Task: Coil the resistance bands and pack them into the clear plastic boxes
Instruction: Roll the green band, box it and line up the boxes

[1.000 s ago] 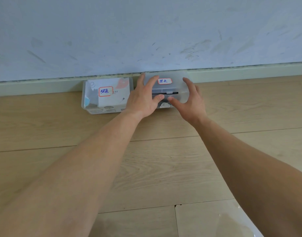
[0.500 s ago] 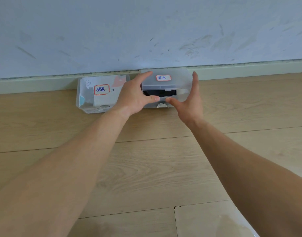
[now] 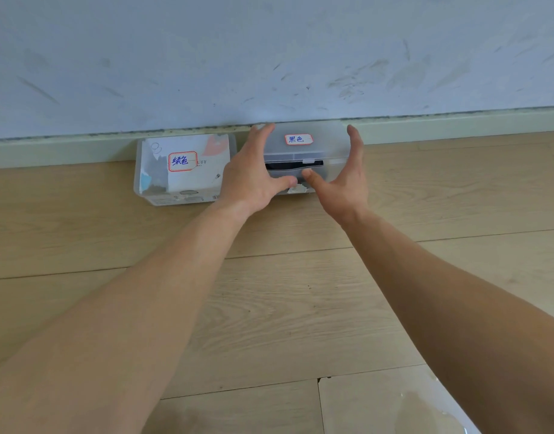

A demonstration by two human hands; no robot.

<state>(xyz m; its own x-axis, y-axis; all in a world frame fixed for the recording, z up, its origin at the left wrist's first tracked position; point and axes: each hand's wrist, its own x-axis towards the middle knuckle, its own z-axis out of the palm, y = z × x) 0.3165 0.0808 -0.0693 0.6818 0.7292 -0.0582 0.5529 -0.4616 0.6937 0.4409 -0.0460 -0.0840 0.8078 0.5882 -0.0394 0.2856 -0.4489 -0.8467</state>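
Left hand [image 3: 253, 173] and right hand [image 3: 344, 180] flank the clear box [image 3: 327, 145] — fingers [image 3: 354, 136] straight

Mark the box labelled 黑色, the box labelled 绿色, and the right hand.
box labelled 黑色 [image 3: 329, 142]: head view, bare lid right of the label.
box labelled 绿色 [image 3: 175, 199]: head view, front wall.
right hand [image 3: 347, 186]: head view, middle of the hand.

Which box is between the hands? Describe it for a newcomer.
Two clear boxes sit on the wood floor against the baseboard. The right box lies between the left hand and right hand. Its lid label reads 黑色 and dark contents show, while its neighbour is labelled 绿色.
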